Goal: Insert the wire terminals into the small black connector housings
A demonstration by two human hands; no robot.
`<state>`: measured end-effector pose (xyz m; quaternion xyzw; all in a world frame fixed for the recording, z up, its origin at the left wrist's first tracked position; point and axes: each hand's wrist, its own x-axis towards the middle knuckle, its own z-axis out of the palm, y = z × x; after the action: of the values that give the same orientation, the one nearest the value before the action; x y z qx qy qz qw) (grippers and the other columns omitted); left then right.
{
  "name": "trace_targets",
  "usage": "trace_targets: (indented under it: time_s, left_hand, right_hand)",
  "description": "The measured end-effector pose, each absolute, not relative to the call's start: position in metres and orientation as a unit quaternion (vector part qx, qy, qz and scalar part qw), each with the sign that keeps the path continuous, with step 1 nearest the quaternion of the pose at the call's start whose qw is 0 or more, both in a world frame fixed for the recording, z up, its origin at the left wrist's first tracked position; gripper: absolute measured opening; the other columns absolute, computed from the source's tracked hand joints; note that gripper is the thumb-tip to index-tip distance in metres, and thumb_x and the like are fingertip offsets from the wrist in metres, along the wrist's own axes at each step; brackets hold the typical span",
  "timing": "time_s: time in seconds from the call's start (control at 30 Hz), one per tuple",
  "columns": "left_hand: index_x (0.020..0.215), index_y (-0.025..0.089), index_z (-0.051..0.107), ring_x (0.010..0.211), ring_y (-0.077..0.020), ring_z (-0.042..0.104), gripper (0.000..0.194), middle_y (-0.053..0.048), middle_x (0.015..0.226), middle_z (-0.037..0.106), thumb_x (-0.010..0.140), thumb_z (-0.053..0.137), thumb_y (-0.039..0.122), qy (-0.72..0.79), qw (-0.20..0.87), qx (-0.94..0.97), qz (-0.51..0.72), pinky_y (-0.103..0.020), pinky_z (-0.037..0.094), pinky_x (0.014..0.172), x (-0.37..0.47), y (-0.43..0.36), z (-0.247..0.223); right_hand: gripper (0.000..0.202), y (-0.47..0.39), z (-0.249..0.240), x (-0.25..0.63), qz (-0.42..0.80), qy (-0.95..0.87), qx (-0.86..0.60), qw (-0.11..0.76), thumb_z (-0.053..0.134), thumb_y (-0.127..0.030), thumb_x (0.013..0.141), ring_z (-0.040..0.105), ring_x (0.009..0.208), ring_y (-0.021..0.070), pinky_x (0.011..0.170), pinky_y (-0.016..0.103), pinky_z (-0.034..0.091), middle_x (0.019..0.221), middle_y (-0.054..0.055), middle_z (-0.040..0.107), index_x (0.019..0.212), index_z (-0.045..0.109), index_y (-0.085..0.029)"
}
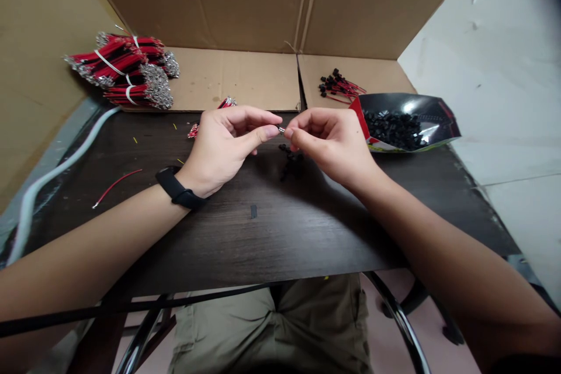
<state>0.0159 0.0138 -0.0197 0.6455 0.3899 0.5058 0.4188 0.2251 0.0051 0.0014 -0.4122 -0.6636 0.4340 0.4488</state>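
My left hand (225, 149) and my right hand (331, 140) meet fingertip to fingertip above the middle of the dark table. Between their pinched thumbs and fingers is a tiny metallic terminal piece (281, 129); its other parts are hidden by the fingers. Small black connectors (289, 160) lie on the table just below my right hand. Behind my left hand a small pile of red wires (227, 103) with silvery ends is partly hidden. Beside my right hand stands an open black and red box (433, 123) holding many small black connectors.
Tied bundles of red and black wires (127, 70) lie on cardboard at the back left. Finished-looking red wires with black connectors (339, 85) are at the back right. A single red wire (116, 184) and a small black piece (253, 211) lie on the table (210, 245).
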Motion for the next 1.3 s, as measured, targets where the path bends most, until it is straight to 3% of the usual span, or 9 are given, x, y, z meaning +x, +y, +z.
trace_targets:
  time_s: [0.43, 0.63, 0.83, 1.0, 1.3]
  left_hand:
    - [0.104, 0.023, 0.089, 0.084, -0.0223, 0.077, 0.027, -0.009, 0.098, 0.084, 0.085, 0.096, 0.041, 0.397, 0.453, 0.631, 0.489, -0.029, 0.057, 0.060, 0.016, 0.015, -0.017]
    - [0.101, 0.024, 0.089, 0.091, -0.0231, 0.079, 0.021, -0.007, 0.099, 0.084, 0.085, 0.095, 0.037, 0.396, 0.405, 0.653, 0.503, -0.032, 0.065, 0.076, 0.015, 0.012, -0.018]
    - [0.101, 0.024, 0.090, 0.078, -0.0211, 0.075, 0.024, -0.008, 0.095, 0.084, 0.085, 0.094, 0.042, 0.414, 0.410, 0.646, 0.492, -0.029, 0.058, 0.059, 0.016, 0.012, -0.016]
    - [0.106, 0.026, 0.090, 0.073, -0.0174, 0.071, 0.024, -0.007, 0.100, 0.085, 0.087, 0.093, 0.039, 0.391, 0.452, 0.630, 0.497, -0.027, 0.055, 0.058, 0.018, 0.013, -0.015]
    - [0.106, 0.025, 0.090, 0.086, -0.0210, 0.078, 0.018, -0.005, 0.101, 0.085, 0.090, 0.089, 0.034, 0.416, 0.401, 0.665, 0.473, -0.029, 0.062, 0.072, 0.016, 0.008, -0.010]
  right_hand:
    - [0.020, 0.008, -0.001, 0.226, 0.492, -0.618, -0.416, 0.450, 0.084, -0.034, 0.087, 0.056, 0.065, 0.0114, 0.061, 0.026, 0.044, 0.073, 0.002, 0.071, 0.081, 0.076, -0.017]
    - [0.020, 0.004, 0.001, 0.224, 0.431, -0.649, -0.445, 0.441, 0.078, -0.031, 0.090, 0.058, 0.065, 0.0129, 0.059, 0.027, 0.042, 0.070, 0.003, 0.071, 0.078, 0.073, -0.016]
    - [0.020, 0.000, 0.004, 0.224, 0.350, -0.703, -0.431, 0.444, 0.081, -0.032, 0.091, 0.057, 0.065, 0.0125, 0.062, 0.028, 0.044, 0.072, 0.002, 0.072, 0.080, 0.074, -0.016]
    - [0.019, 0.003, 0.003, 0.224, 0.402, -0.669, -0.431, 0.453, 0.078, -0.028, 0.092, 0.060, 0.066, 0.0128, 0.061, 0.027, 0.044, 0.072, 0.002, 0.071, 0.080, 0.073, -0.016]
    - [0.023, 0.005, 0.002, 0.224, 0.413, -0.680, -0.415, 0.442, 0.083, -0.035, 0.090, 0.061, 0.066, 0.0129, 0.061, 0.027, 0.044, 0.072, 0.002, 0.073, 0.082, 0.075, -0.015]
